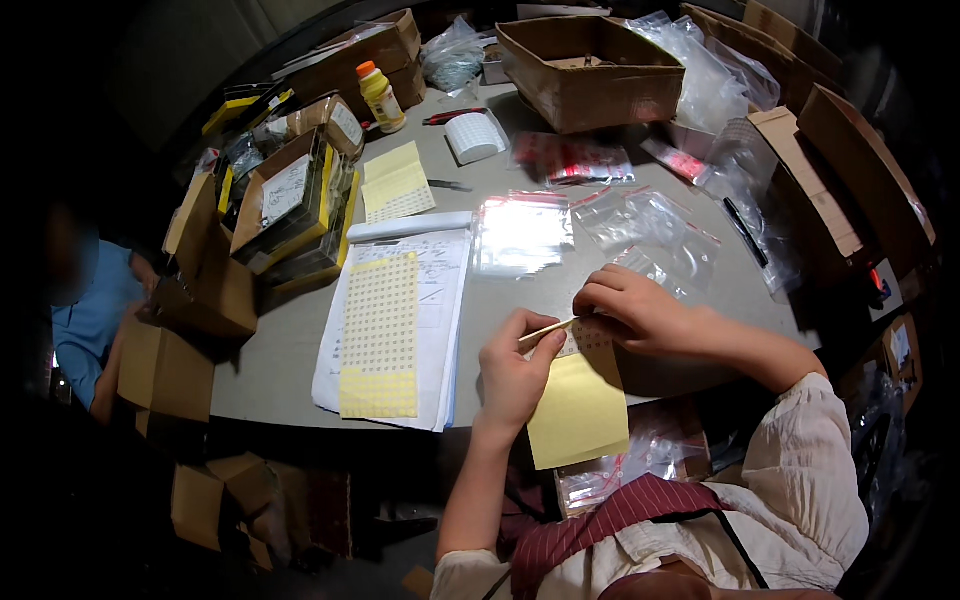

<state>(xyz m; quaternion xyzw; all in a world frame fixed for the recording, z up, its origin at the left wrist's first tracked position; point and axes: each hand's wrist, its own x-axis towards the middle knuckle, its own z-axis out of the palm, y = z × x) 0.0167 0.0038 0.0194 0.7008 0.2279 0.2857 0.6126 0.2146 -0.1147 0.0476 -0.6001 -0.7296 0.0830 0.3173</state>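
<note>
Between both hands, at the table's near edge, is a yellow sticker sheet [578, 410] with rows of small printed labels near its top. My left hand [515, 365] pinches its folded upper edge between thumb and fingers. On the same edge, the fingers of my right hand [630, 308] are closed from above, their tips partly hidden. The sheet's lower part hangs down over the table edge. Left of my hands, another sticker sheet [380, 330] lies on a pad of papers [440, 300]. Just beyond my hands is a stack of clear zip bags [522, 235].
More clear bags [650, 235] and a black pen [745, 232] lie to the right. A label roll [475, 136], a folded yellow sheet [398, 180] and a bottle [381, 97] stand farther back. Cardboard boxes [590, 85] line the table's rim. A person in blue [95, 310] is at far left.
</note>
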